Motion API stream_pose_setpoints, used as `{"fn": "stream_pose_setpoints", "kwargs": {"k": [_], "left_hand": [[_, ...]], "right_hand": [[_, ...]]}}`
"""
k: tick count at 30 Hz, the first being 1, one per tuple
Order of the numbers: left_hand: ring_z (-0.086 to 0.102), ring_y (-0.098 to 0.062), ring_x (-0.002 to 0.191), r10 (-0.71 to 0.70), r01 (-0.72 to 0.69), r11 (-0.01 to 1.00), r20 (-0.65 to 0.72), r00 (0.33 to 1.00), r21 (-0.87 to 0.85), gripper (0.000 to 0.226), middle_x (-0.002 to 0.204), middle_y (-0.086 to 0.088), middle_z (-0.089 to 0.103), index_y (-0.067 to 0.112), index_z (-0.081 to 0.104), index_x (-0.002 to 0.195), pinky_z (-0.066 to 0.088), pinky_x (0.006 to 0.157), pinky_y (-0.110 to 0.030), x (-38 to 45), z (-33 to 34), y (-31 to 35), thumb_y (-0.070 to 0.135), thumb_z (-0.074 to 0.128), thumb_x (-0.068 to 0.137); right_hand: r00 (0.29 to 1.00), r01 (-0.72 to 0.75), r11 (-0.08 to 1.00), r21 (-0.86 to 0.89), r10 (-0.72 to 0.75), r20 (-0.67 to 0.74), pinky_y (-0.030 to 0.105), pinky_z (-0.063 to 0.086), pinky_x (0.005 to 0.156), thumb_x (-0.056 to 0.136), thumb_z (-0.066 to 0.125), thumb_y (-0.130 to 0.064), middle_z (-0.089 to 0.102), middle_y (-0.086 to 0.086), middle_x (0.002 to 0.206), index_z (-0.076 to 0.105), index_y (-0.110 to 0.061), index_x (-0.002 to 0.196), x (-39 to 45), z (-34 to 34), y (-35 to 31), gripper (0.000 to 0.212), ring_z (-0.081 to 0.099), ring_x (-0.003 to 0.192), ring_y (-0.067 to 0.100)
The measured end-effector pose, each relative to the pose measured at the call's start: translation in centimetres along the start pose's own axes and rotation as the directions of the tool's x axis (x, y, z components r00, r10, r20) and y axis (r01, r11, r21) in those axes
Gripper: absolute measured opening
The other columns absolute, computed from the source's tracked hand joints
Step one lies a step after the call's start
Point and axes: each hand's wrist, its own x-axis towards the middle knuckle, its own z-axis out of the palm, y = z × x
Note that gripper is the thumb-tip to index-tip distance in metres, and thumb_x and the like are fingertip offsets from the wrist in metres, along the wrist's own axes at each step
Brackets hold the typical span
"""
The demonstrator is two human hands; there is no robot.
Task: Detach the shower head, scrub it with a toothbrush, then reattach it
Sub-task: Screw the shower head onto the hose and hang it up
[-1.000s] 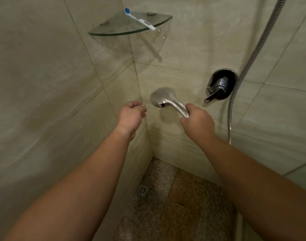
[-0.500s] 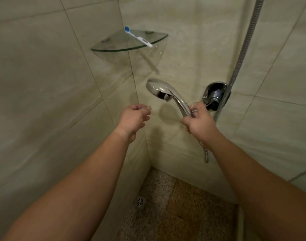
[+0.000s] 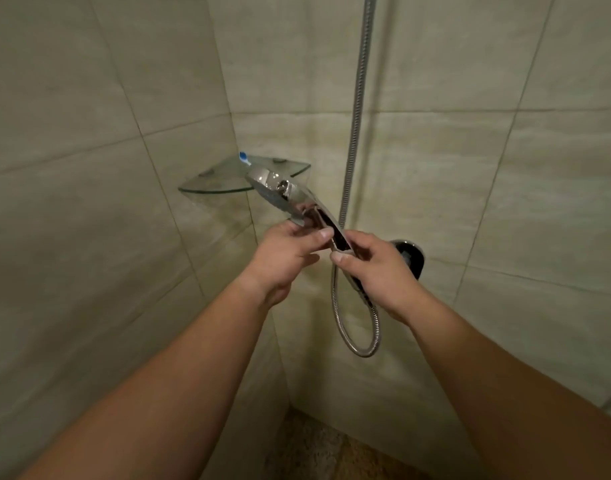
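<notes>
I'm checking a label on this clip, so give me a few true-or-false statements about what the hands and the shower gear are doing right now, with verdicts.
1. Both hands hold the shower head. True: the left hand grips just under the head, the right hand grips the handle.
2. The toothbrush is in the left hand. False: it lies on the glass shelf, only its blue end showing behind the shower head.
3. The hose loops below the right hand. True.
4. The shower head hangs in a wall bracket. False: it is held in the hands, in front of the shelf.
</notes>
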Motion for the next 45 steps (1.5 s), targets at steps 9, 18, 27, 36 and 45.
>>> {"fn": "stream_pose_setpoints", "kwargs": {"k": [9,18,27,36,45], "left_hand": [[0.071,-0.018,0.089,0.133,-0.124,0.991,-0.184,0.974,0.059,0.01,0.095,-0.004,0.08,0.015,0.076,0.096,0.046,0.074,-0.029,1.4,-1.4,4.4,0.008,0.076,0.09],[0.07,-0.014,0.087,0.167,-0.175,0.953,0.05,0.985,0.248,0.008,0.1,-0.003,0.075,0.018,0.071,0.102,0.051,0.08,-0.033,3.5,-6.8,9.6,0.011,0.069,0.097],[0.069,-0.019,0.091,0.277,-0.336,0.871,0.207,0.938,0.359,0.017,0.102,-0.007,0.079,0.015,0.076,0.102,0.052,0.074,-0.035,6.8,-9.6,13.6,0.007,0.079,0.087],[0.073,-0.015,0.091,0.421,-0.484,0.774,0.239,0.875,0.409,0.019,0.095,0.003,0.079,0.017,0.076,0.108,0.053,0.069,-0.032,11.6,-9.0,22.4,0.019,0.08,0.089],[0.076,-0.02,0.097,0.567,-0.601,0.728,0.203,0.798,0.329,0.018,0.101,-0.003,0.08,0.017,0.076,0.109,0.055,0.073,-0.036,16.3,-7.7,29.4,0.016,0.077,0.091]], "right_hand": [[0.968,0.163,0.781,-0.603,-0.245,-0.054,0.032,0.045,0.075,0.086,0.067,-0.032,0.062,-0.001,0.107,0.047,-0.024,0.127,2.9,2.1,-3.6,0.047,0.058,0.097,0.023],[0.971,0.061,0.867,-0.494,-0.167,-0.173,0.031,0.05,0.078,0.084,0.069,-0.034,0.066,-0.007,0.099,0.05,-0.033,0.122,5.5,4.6,-7.5,0.042,0.062,0.089,0.018],[0.97,-0.009,0.943,-0.332,-0.073,-0.232,0.036,0.053,0.086,0.086,0.067,-0.018,0.065,-0.008,0.109,0.048,-0.033,0.125,9.5,6.2,-10.4,0.045,0.064,0.098,0.016],[0.954,0.086,0.894,-0.44,-0.201,-0.222,0.042,0.052,0.09,0.086,0.067,-0.019,0.061,-0.008,0.107,0.05,-0.028,0.121,16.6,2.7,-17.2,0.04,0.063,0.096,0.018],[0.923,0.169,0.829,-0.533,-0.323,-0.209,0.034,0.057,0.07,0.091,0.063,-0.014,0.062,-0.001,0.108,0.05,-0.027,0.123,23.2,-1.9,-23.5,0.037,0.067,0.088,0.021]]}}
